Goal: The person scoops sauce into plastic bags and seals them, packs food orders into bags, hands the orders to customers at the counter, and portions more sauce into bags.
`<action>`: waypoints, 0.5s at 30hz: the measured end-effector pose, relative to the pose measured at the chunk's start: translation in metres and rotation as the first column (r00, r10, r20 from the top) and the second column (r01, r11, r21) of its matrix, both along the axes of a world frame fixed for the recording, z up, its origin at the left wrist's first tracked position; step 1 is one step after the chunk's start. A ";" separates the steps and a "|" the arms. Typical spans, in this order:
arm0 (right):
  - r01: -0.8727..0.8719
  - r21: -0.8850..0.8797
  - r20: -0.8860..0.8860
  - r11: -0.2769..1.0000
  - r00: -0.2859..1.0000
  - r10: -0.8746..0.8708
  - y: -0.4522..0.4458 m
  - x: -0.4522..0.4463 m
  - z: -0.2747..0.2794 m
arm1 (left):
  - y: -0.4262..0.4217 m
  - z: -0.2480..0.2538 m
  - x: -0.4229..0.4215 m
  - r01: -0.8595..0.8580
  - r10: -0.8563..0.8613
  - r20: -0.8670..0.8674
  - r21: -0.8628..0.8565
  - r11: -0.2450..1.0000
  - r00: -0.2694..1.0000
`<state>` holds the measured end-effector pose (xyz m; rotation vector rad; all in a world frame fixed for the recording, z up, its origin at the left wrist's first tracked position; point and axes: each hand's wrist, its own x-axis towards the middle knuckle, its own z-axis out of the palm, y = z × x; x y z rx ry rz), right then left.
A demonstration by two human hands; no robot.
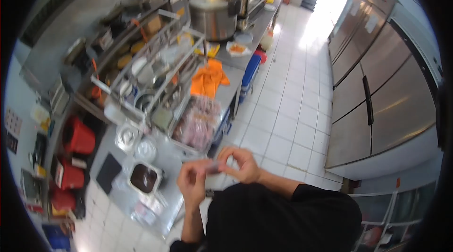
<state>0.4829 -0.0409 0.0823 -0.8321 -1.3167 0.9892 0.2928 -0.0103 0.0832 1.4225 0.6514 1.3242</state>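
My left hand (191, 180) and my right hand (244, 166) are raised in front of my chest, fingers pinched. Between them they hold a small, dark, roll-shaped piece (214, 167) by its two ends; blur hides what kind of thing it is. Below and left of my left hand, a white-rimmed container (159, 175) with dark contents sits on the metal table (172, 169). Just beyond my hands lies a metal tray (189, 148) of pinkish pieces under clear plastic.
An orange cloth (210, 80) lies behind the tray. Further back, a large steel pot (212, 23) stands near a flame. Red buckets (78, 134) line the left side, and steel refrigerators (401, 96) stand across the tiled aisle (288, 110) on the right.
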 end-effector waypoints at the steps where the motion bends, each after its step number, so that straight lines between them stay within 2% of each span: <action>1: 0.067 0.001 -0.022 0.998 0.998 -0.067 -0.010 0.017 -0.003 | -0.008 0.006 0.022 0.009 -0.007 0.038 -0.044 0.999 0.999; 4: 0.248 -0.042 -0.078 0.968 0.965 -0.251 -0.041 0.061 -0.008 | -0.025 0.018 0.086 0.044 -0.041 0.037 -0.106 0.993 0.998; 5: 0.238 -0.065 -0.145 0.969 0.959 -0.245 -0.051 0.076 -0.008 | -0.034 0.022 0.105 0.054 -0.045 0.051 -0.188 0.981 0.998; 6: 0.235 -0.060 -0.205 0.970 0.948 -0.242 -0.058 0.094 -0.008 | -0.039 0.024 0.122 0.156 -0.126 0.138 -0.238 0.959 0.982; 12: 0.236 -0.208 -0.270 0.949 0.919 -0.287 -0.108 0.179 0.007 | -0.063 0.015 0.201 0.288 -0.282 0.058 -0.240 0.927 0.958; 15: 0.305 -0.112 -0.201 0.946 0.925 -0.322 -0.119 0.214 -0.005 | -0.070 0.013 0.232 0.308 -0.306 0.044 -0.219 0.926 0.951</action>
